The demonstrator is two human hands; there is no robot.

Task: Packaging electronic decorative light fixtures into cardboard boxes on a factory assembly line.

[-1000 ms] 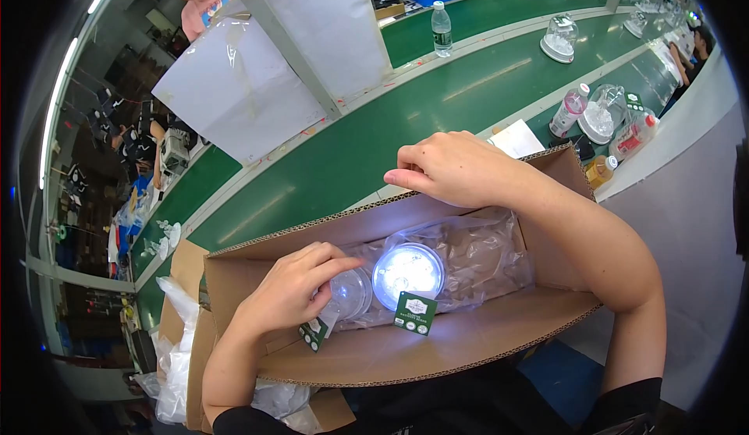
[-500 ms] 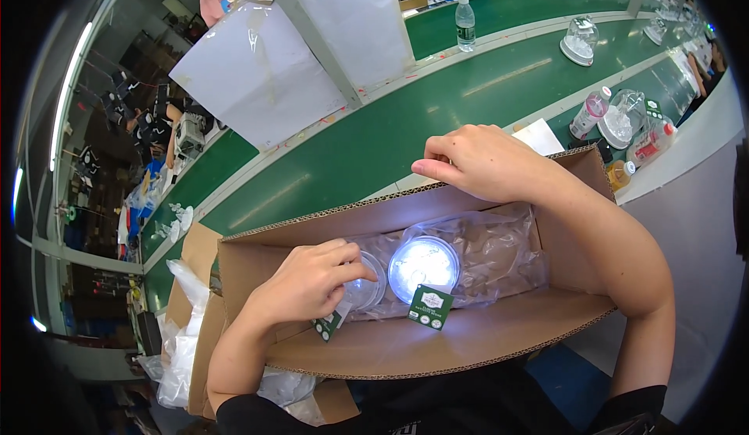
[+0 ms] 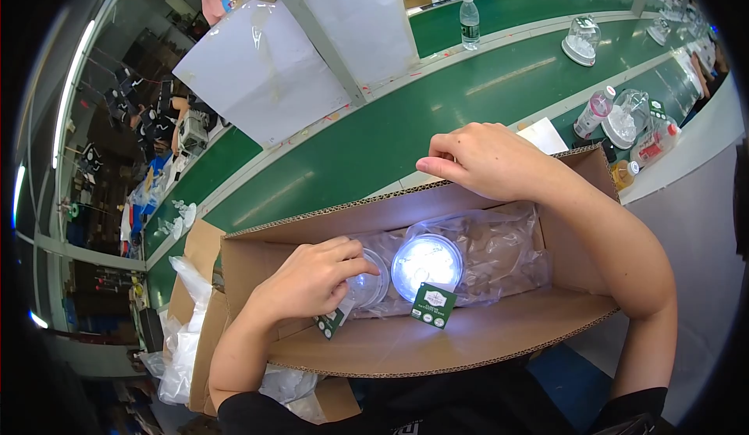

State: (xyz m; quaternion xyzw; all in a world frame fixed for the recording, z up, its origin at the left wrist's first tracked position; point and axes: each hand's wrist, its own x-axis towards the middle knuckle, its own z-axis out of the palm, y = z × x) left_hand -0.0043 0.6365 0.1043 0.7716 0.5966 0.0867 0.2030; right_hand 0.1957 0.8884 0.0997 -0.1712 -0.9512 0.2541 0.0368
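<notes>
An open cardboard box (image 3: 437, 349) stands right below me. Inside it lie clear dome-shaped plastic items in clear bags, each with a small green tag (image 3: 434, 305). My left hand (image 3: 308, 279) is down in the box, its fingers closed over one clear dome (image 3: 368, 285) at the left. Beside it lies a second dome (image 3: 427, 262) that shines bright white. My right hand (image 3: 485, 158) rests on the box's far wall, fingers curled over the cardboard edge.
A green conveyor belt (image 3: 374, 138) runs behind the box. On it stand a water bottle (image 3: 469, 20), a clear dome on a white base (image 3: 582, 41) and several bottles and domes (image 3: 624, 123) at the right. Plastic bags (image 3: 183, 341) lie at the box's left. A grey board (image 3: 257, 68) leans beyond the belt.
My left hand has shifted slightly right over the left dome in the box. The right hand stays on the far wall. The view has moved a little.
</notes>
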